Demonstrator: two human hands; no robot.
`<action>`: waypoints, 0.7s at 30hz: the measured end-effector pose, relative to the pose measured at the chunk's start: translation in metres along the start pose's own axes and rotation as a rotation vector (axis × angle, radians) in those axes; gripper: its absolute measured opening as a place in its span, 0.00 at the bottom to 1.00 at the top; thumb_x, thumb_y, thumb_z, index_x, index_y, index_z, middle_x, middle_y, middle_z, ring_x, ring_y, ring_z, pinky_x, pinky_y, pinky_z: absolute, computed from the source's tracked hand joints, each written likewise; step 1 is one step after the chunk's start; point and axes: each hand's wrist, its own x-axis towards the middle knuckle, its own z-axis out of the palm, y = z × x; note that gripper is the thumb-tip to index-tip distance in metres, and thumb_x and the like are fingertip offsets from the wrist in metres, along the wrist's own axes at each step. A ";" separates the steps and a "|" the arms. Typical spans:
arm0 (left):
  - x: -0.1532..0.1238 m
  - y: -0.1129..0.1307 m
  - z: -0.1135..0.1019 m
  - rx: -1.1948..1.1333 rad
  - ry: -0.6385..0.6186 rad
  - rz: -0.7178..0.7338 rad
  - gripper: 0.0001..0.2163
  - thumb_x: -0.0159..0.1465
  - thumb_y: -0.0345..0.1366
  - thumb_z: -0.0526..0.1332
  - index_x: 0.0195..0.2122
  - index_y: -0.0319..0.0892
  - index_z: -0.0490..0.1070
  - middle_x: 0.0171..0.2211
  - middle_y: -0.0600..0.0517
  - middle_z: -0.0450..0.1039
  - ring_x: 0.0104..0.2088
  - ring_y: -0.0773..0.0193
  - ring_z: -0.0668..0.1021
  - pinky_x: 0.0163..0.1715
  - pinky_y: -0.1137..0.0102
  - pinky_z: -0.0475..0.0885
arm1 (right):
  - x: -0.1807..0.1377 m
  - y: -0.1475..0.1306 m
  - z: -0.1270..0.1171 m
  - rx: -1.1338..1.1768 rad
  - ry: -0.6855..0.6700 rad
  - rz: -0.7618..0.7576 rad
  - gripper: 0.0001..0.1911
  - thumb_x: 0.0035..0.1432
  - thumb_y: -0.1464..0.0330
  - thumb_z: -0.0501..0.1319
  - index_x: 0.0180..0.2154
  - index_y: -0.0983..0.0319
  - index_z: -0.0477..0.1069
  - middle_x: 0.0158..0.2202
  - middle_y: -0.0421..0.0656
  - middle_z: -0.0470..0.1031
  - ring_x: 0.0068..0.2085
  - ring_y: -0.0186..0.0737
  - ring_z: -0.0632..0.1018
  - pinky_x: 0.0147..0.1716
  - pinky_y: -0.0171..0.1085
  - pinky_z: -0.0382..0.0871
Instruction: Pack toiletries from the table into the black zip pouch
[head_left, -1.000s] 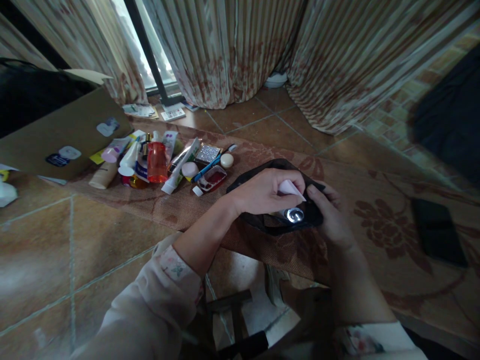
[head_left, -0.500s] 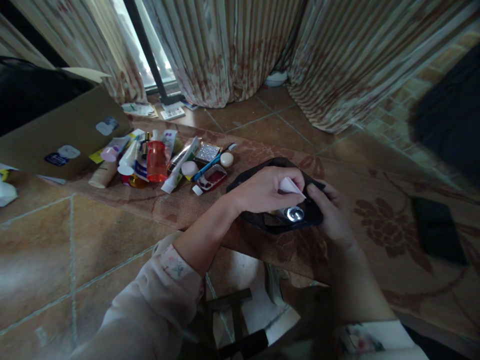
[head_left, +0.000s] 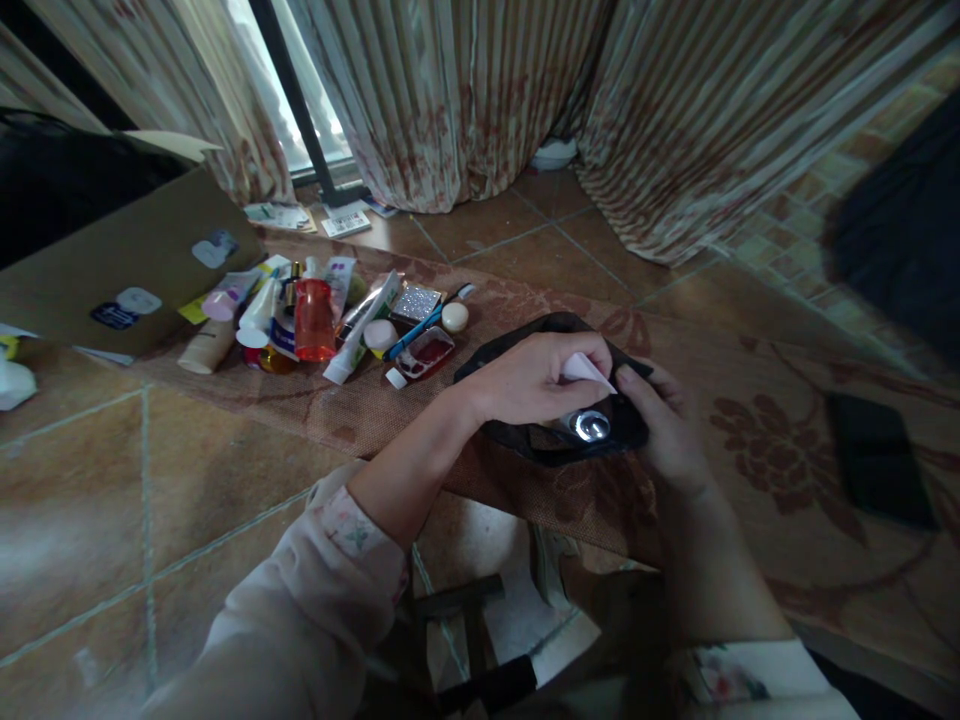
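Note:
A black pouch [head_left: 525, 440] lies open on a brown floral rug [head_left: 757, 450] in front of me. My left hand [head_left: 532, 378] hovers over its mouth, fingers pinched on a small white folded packet [head_left: 587, 369]. My right hand [head_left: 664, 425] grips the pouch's right edge, thumb near the packet. A shiny round silver lid [head_left: 590, 425] shows inside the pouch, just under the packet.
Several cosmetics lie in a heap on the rug at left: an orange bottle [head_left: 314, 320], tubes, a glittery compact [head_left: 415, 303], a small round jar [head_left: 454, 317]. A cardboard box [head_left: 120, 270] stands behind them. A dark phone [head_left: 877, 460] lies at right. Curtains hang behind.
Almost nothing has moved. Both hands stay at the pouch with the white packet held over the silver lid; the view has shifted very slightly.

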 end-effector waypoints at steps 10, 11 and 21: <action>0.001 -0.001 -0.001 0.008 -0.018 -0.015 0.08 0.62 0.39 0.57 0.35 0.40 0.68 0.29 0.54 0.70 0.30 0.68 0.71 0.35 0.72 0.64 | 0.000 0.000 0.000 -0.011 0.006 -0.013 0.13 0.53 0.55 0.66 0.35 0.56 0.76 0.30 0.37 0.76 0.30 0.37 0.75 0.29 0.36 0.68; 0.001 -0.001 -0.001 0.009 -0.018 -0.016 0.08 0.62 0.39 0.57 0.35 0.40 0.68 0.29 0.54 0.70 0.31 0.68 0.72 0.35 0.72 0.65 | -0.001 0.000 0.001 -0.007 0.007 -0.011 0.13 0.53 0.55 0.66 0.35 0.56 0.76 0.30 0.37 0.75 0.30 0.37 0.75 0.29 0.36 0.68; 0.001 0.002 -0.002 0.024 -0.038 -0.005 0.08 0.64 0.37 0.55 0.35 0.39 0.69 0.30 0.54 0.70 0.31 0.68 0.71 0.36 0.72 0.65 | -0.001 0.002 0.001 0.030 0.006 -0.006 0.13 0.53 0.56 0.67 0.37 0.56 0.77 0.30 0.37 0.76 0.30 0.37 0.75 0.29 0.35 0.68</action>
